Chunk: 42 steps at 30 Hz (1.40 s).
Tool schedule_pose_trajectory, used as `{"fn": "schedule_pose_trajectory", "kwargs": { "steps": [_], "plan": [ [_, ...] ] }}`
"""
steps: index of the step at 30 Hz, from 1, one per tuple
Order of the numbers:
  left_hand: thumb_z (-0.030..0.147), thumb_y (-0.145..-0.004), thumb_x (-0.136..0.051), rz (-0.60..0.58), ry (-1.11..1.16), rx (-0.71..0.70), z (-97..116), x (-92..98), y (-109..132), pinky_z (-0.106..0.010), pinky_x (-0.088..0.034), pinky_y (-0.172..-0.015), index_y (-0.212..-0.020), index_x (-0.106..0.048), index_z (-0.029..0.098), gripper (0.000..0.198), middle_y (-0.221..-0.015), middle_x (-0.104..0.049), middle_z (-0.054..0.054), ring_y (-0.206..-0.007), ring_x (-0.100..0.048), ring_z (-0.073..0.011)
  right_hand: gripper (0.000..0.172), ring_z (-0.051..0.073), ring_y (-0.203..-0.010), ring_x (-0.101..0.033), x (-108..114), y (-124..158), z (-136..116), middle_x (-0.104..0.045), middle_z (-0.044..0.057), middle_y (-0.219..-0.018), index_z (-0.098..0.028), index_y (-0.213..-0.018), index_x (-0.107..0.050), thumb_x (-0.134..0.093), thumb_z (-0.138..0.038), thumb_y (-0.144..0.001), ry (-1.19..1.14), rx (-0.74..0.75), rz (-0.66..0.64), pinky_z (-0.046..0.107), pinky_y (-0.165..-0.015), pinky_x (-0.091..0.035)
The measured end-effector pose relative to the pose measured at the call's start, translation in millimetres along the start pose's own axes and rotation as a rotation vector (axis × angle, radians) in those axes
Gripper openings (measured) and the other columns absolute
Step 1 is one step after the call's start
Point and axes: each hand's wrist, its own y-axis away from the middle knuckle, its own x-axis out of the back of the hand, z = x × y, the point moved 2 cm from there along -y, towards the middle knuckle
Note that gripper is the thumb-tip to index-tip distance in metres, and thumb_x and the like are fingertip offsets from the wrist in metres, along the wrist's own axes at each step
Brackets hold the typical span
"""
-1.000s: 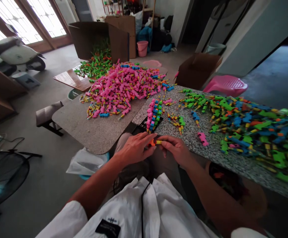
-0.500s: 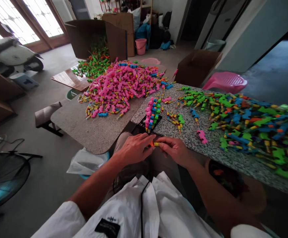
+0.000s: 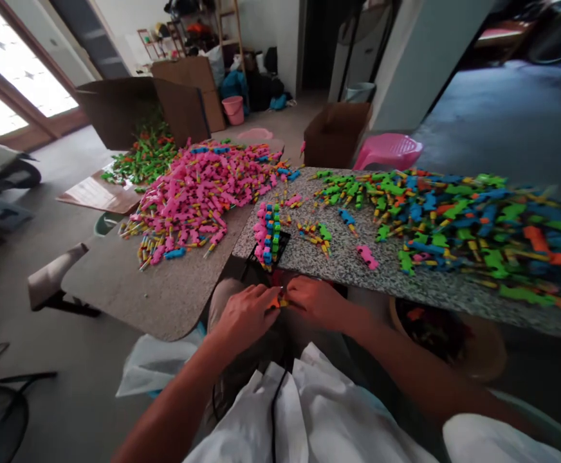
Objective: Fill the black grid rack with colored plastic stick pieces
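Just short of the speckled grey stone bench (image 3: 342, 258), the left hand (image 3: 248, 314) is pinching a small orange-and-yellow plastic piece (image 3: 275, 301), while the right hand (image 3: 316, 302) is curling against its right end, whether gripping or merely touching one cannot tell. At the bench's near edge, rows of pink, blue and green plastic pieces (image 3: 269, 230) are resting on a black tray (image 3: 284, 243).
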Motion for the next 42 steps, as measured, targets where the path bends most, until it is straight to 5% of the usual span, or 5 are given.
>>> {"fn": "schedule_pose_trajectory", "kwargs": {
  "steps": [3,8,12,17,42],
  "plan": [
    [0.047,-0.093,-0.074,0.068,0.073,0.044,-9,-1.0,5,-0.041,-0.056,-0.1,-0.15,-0.055,0.028,0.063,-0.133,-0.071,-0.009,-0.121,-0.067,-0.028,0.021,0.024,-0.101,-0.064,1,4,17,-0.068,0.011,-0.107,-0.018,-0.111,-0.077,-0.06,-0.028,-0.103,0.111,-0.035,0.013,0.035,-0.09,-0.05],
    [0.048,-0.102,-0.058,0.28,0.25,0.306,-65,-6.0,9,-0.041,-0.056,-0.104,-0.139,-0.064,0.028,0.042,-0.133,-0.07,-0.008,-0.118,-0.069,-0.0243,0.024,0.02,-0.089,-0.065,28,-5,81,-0.073,0.007,-0.098,-0.019,-0.113,-0.077,-0.061,-0.033,-0.101,-0.09,-0.253,0.232,0.029,-0.081,-0.047],
    [0.045,-0.103,-0.054,0.287,0.362,0.319,-110,-33.9,-16,-0.04,-0.059,-0.1,-0.13,-0.07,0.025,0.037,-0.128,-0.072,-0.009,-0.113,-0.071,-0.0231,0.023,0.017,-0.075,-0.062,34,-51,135,-0.074,0.004,-0.087,-0.015,-0.099,-0.075,-0.06,-0.033,-0.099,-0.198,-0.553,0.428,0.026,-0.069,-0.04],
    [0.035,-0.097,-0.059,0.303,0.28,0.224,-137,-72.0,-56,-0.05,-0.05,-0.116,-0.132,-0.07,0.021,0.039,-0.139,-0.068,-0.013,-0.131,-0.062,-0.0281,0.022,0.018,-0.078,-0.064,14,-120,168,-0.076,0.006,-0.089,-0.014,-0.095,-0.075,-0.062,-0.031,-0.099,-0.189,-0.623,0.374,0.025,-0.066,-0.036],
    [0.037,-0.099,-0.061,0.319,0.053,0.093,-140,-93.1,-67,-0.056,-0.049,-0.116,-0.123,-0.074,0.024,0.03,-0.133,-0.072,-0.012,-0.138,-0.058,-0.0334,0.036,0.025,-0.101,-0.07,-12,-159,162,-0.076,0.016,-0.118,-0.014,-0.117,-0.072,-0.048,-0.04,-0.108,0.121,-0.529,0.188,0.029,-0.08,-0.046]
  ]
}}
